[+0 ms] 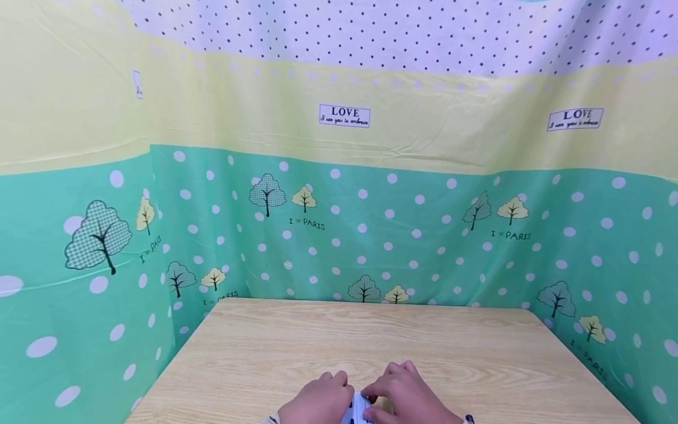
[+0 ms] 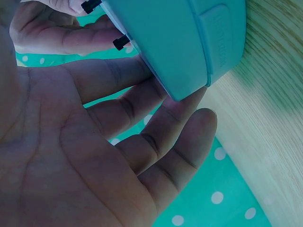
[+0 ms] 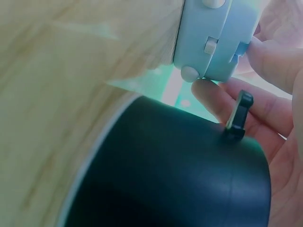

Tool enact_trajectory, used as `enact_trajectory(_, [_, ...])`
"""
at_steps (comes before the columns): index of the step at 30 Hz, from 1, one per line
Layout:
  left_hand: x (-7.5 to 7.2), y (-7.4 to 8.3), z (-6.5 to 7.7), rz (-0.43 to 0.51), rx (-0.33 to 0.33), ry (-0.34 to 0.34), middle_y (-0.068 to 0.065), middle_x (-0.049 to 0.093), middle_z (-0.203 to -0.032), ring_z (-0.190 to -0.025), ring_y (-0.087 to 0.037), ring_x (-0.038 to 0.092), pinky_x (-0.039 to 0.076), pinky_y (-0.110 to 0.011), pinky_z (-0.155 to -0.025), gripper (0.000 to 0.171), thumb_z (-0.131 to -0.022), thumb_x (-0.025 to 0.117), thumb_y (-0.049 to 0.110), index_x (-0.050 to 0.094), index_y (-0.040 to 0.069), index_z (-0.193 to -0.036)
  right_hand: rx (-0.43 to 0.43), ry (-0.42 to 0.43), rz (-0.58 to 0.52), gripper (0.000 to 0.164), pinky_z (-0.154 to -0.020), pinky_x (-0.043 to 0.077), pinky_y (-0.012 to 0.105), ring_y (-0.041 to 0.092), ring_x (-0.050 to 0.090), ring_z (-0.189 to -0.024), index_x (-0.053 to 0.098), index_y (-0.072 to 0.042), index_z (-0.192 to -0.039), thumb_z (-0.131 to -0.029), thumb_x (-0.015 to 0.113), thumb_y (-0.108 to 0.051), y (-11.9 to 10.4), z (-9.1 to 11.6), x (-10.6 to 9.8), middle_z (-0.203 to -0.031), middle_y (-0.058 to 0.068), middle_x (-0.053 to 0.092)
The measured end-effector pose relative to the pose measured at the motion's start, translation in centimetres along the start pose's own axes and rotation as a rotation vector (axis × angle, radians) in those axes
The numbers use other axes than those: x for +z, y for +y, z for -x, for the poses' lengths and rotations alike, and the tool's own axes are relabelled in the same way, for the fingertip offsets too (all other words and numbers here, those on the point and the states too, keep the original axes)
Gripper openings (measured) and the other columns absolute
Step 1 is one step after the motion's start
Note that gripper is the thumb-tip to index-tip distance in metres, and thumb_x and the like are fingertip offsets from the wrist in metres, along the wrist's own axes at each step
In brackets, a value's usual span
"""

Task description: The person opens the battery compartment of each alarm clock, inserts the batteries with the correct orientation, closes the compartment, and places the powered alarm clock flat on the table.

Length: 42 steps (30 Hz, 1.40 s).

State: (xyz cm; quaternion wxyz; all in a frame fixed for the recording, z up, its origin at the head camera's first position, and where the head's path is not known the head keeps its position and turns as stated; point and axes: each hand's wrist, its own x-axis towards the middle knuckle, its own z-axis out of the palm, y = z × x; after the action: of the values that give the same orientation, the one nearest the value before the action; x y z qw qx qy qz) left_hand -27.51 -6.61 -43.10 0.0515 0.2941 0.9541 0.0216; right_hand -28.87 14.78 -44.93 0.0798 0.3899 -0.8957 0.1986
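Observation:
A light-blue plastic case (image 1: pixel 358 408) sits low in the head view between both hands. My left hand (image 1: pixel 319 401) grips its left side. In the left wrist view the fingers bend under the edge of the case (image 2: pixel 175 45), where black pegs (image 2: pixel 121 42) stick out and a raised label marks one face. My right hand (image 1: pixel 406 398) holds the other side. In the right wrist view its thumb lies against the case (image 3: pixel 201 33), which has white rounded knobs and a small slot, with fingers at its end. What kind of device it is, I cannot tell.
A wooden table (image 1: pixel 371 335) lies under the hands. Near the right hand a dark cylinder (image 3: pixel 175 170) with a small black tab (image 3: pixel 239 115) fills the lower right wrist view. Patterned green and yellow cloth (image 1: pixel 365 235) hangs around the table.

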Motion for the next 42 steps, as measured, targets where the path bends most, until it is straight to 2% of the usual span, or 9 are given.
enact_trajectory(6, [-0.01,-0.07,0.12,-0.010,-0.006,-0.007,0.009,0.051,-0.089,-0.073,-0.010,0.041,0.043,-0.028,-0.063,0.047,-0.073,0.072,0.058,0.067,0.023,-0.104,0.090,-0.047,-0.055,0.025,-0.070,0.025,0.028,0.000,0.041,-0.076,0.071,-0.036,-0.105,-0.088,0.060,-0.051,-0.41,0.10,0.01,-0.090,-0.030,0.060])
enact_trajectory(14, [-0.06,-0.03,0.09,-0.010,-0.011,-0.019,0.008,0.051,-0.090,-0.073,-0.010,0.042,0.044,-0.029,-0.063,0.048,-0.073,0.072,0.059,0.067,0.023,-0.105,0.116,-0.053,-0.066,0.027,-0.069,0.025,0.028,0.001,0.041,-0.075,0.071,-0.036,-0.105,-0.086,0.062,-0.052,-0.57,0.05,-0.03,-0.090,-0.030,0.060])
enact_trajectory(21, [-0.07,-0.02,-0.03,0.012,-0.013,-0.013,0.007,0.055,-0.096,-0.075,-0.010,0.044,0.046,-0.029,-0.068,0.051,-0.070,0.076,0.056,0.068,0.022,-0.106,0.055,-0.023,-0.045,0.030,-0.067,0.024,0.027,0.000,0.046,-0.074,0.072,-0.033,-0.105,-0.086,0.060,-0.053,-0.19,-0.03,0.17,-0.093,-0.029,0.063])
enact_trajectory(24, [-0.08,-0.03,0.01,0.018,-0.012,-0.010,0.007,0.056,-0.095,-0.075,-0.010,0.044,0.047,-0.029,-0.068,0.051,-0.070,0.076,0.056,0.068,0.021,-0.106,0.053,-0.027,-0.048,0.030,-0.067,0.023,0.027,0.000,0.045,-0.074,0.072,-0.033,-0.106,-0.087,0.060,-0.053,-0.15,-0.04,0.19,-0.094,-0.028,0.063])
enact_trajectory(36, [-0.23,0.25,0.33,-0.052,-0.006,0.008,0.007,0.052,-0.094,-0.073,-0.011,0.042,0.044,-0.029,-0.063,0.047,-0.074,0.073,0.055,0.067,0.022,-0.107,0.196,-0.103,-0.116,0.030,-0.069,0.026,0.030,0.004,0.046,-0.076,0.070,-0.038,-0.104,-0.082,0.063,-0.057,-0.44,-0.25,0.15,-0.088,-0.029,0.061])
enact_trajectory(42, [-0.15,0.20,0.25,-0.053,-0.001,0.010,0.007,0.053,-0.095,-0.073,-0.011,0.042,0.044,-0.029,-0.063,0.045,-0.075,0.073,0.053,0.067,0.022,-0.107,0.142,-0.072,-0.104,0.030,-0.069,0.025,0.029,0.002,0.046,-0.075,0.071,-0.036,-0.105,-0.083,0.063,-0.055,-0.27,-0.14,0.14,-0.090,-0.029,0.062])
